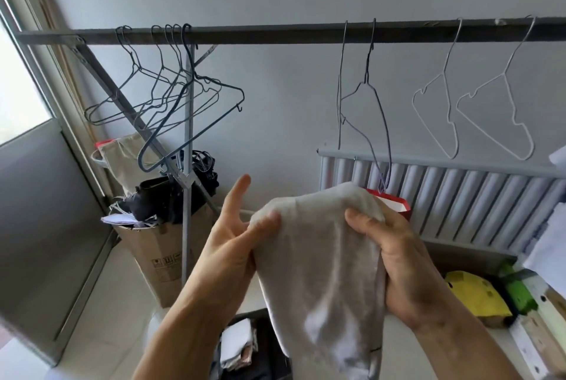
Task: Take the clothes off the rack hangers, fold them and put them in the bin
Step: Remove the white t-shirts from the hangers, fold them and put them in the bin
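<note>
A pale grey-white garment [321,272] hangs in front of me, off the rack. My right hand [395,263] grips its right top edge with curled fingers. My left hand [232,235] pinches the left top corner under the thumb, its other fingers straight and spread. The rack bar [291,32] crosses above with only bare wire hangers: a dark cluster [171,95] at the left, two purple-grey ones [367,110] in the middle, two white ones [477,110] at the right. Below my hands, a dark bin [266,349] holds folded clothes [239,346].
A cardboard box [162,254] stuffed with dark bags and paper stands by the rack's upright post [187,165]. A radiator [459,193] lines the wall on the right, with a red-rimmed bag [395,203] before it. Yellow and green items [477,297] lie at the right.
</note>
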Demonstrator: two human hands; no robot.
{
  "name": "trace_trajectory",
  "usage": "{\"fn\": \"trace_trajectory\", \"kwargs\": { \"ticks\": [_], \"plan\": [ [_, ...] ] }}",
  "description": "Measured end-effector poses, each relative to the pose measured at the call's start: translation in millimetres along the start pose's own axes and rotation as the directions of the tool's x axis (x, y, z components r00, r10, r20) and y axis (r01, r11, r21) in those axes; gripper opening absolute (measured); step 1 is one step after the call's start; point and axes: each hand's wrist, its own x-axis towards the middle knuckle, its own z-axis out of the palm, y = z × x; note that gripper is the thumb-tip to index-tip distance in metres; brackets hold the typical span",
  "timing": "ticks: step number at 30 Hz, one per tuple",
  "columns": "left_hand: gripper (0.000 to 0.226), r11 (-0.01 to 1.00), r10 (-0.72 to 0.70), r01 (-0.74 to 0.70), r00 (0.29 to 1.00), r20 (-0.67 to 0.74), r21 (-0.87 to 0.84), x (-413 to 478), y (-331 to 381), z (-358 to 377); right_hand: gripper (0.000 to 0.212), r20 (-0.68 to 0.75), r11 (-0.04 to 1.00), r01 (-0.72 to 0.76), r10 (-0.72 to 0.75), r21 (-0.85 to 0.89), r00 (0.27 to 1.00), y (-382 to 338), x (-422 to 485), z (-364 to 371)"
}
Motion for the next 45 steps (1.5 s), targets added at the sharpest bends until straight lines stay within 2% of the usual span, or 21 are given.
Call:
{"fn": "trace_trajectory", "kwargs": {
  "ticks": [2,5,9,10,12,14,17,18,19,22,24,27,29,31,33,35,36,37,39,42,45],
  "plan": [
    [0.062,0.998,0.058,-0.058,0.998,0.025,0.019,-1.1,0.8,-4.0,0.037,-0.011,0.999,0.039,-0.039,-0.035,0.999,1.3,1.3,0.9],
    [0.036,0.981,0.125,-0.119,0.992,-0.031,0.155,-6.6,3.8,-4.7,0.051,0.038,0.986,0.136,-0.133,-0.092,0.99,0.5,1.1,-1.1],
    [0.048,0.9,0.199,-0.188,0.98,0.014,0.392,-11.1,8.5,-5.7,0.051,0.153,0.93,0.176,-0.132,-0.324,0.979,0.1,0.2,-8.4],
    [0.052,0.827,0.237,-0.206,0.972,0.009,0.523,-11.6,10.8,-5.3,0.048,0.168,0.887,0.198,-0.139,-0.417,0.976,-0.3,-0.7,-9.0],
    [0.05,0.552,0.368,-0.25,0.929,0.037,0.795,-12.0,15.4,-4.1,0.04,0.167,0.767,0.249,-0.185,-0.591,0.968,-1.3,-1.8,-7.8],
    [0.035,0.287,0.463,-0.285,0.877,0.128,0.915,-14.8,20.7,-1.4,0.032,0.16,0.664,0.289,-0.249,-0.689,0.955,-3.4,-2.4,-4.6],
    [0.015,0.152,0.473,-0.324,0.854,0.219,0.934,-12.9,28.5,-7.2,0.024,0.169,0.574,0.342,-0.332,-0.744,0.928,-8.5,-0.1,-6.1],
    [0.017,0.182,0.455,-0.337,0.862,0.225,0.924,-11.4,30.4,-10.6,0.021,0.177,0.607,0.355,-0.334,-0.711,0.926,-10.4,1.3,-8.1],
    [0.022,0.28,0.421,-0.354,0.881,0.218,0.892,-10.5,31.8,-13.4,0.019,0.182,0.688,0.35,-0.307,-0.635,0.934,-12.6,1.8,-9.1],
    [0.039,0.736,0.254,-0.324,0.946,0.202,0.594,-7.7,30.4,-11.6,0.023,0.21,0.925,0.233,-0.174,-0.301,0.962,-17.4,1.0,-7.6],
    [0.039,0.837,0.238,-0.277,0.961,0.142,0.472,-4.9,24.1,-3.1,0.025,0.17,0.965,0.169,-0.135,-0.203,0.976,-17.3,2.6,-2.2],
    [0.034,0.831,0.291,-0.264,0.956,0.022,0.489,1.4,20.6,11.2,0.03,0.083,0.991,0.108,-0.101,-0.081,0.991,-13.5,6.2,-0.3],
    [0.029,0.801,0.32,-0.268,0.948,-0.004,0.535,6.1,22.1,14.9,0.042,0.17,0.997,0.072,-0.069,-0.01,0.983,-7.9,4.8,-3.9],
    [0.021,0.786,0.325,-0.258,0.945,-0.02,0.562,9.6,23.1,14.3,0.064,0.225,1.0,0.003,0.001,-0.015,0.974,0.2,1.5,-7.4],
    [0.02,0.784,0.327,-0.243,0.944,-0.047,0.571,12.7,24.0,14.9,0.077,0.192,0.991,-0.099,0.113,-0.085,0.975,7.0,0.7,-9.7],
    [0.027,0.813,0.318,-0.217,0.943,-0.1,0.54,15.1,23.2,13.9,0.057,0.154,0.987,-0.134,0.148,-0.093,0.977,9.8,2.4,-9.1],
    [0.032,0.871,0.269,-0.182,0.954,-0.133,0.456,15.3,21.4,12.6,0.045,0.121,0.989,-0.133,0.14,-0.07,0.983,8.9,3.2,-7.0],
    [0.038,0.933,0.183,-0.124,0.972,-0.149,0.337,13.8,20.4,12.0,0.038,0.085,0.992,-0.121,0.125,-0.046,0.989,7.6,5.1,-5.1],
    [0.044,0.983,0.023,-0.006,0.996,-0.09,0.182,8.3,12.1,6.0,0.034,0.015,0.995,-0.092,0.092,-0.023,0.996,6.2,8.9,-2.6],
    [0.026,0.971,-0.027,0.014,0.998,0.052,0.237,-2.2,-7.2,0.1,0.032,-0.081,0.998,-0.055,0.054,-0.012,0.995,4.1,13.0,0.2],
    [0.023,0.98,0.006,-0.005,1.0,-0.002,0.198,1.5,-15.5,-3.0,0.033,-0.069,0.996,-0.09,0.09,-0.004,0.994,3.0,12.7,-1.7]
  ]
}}
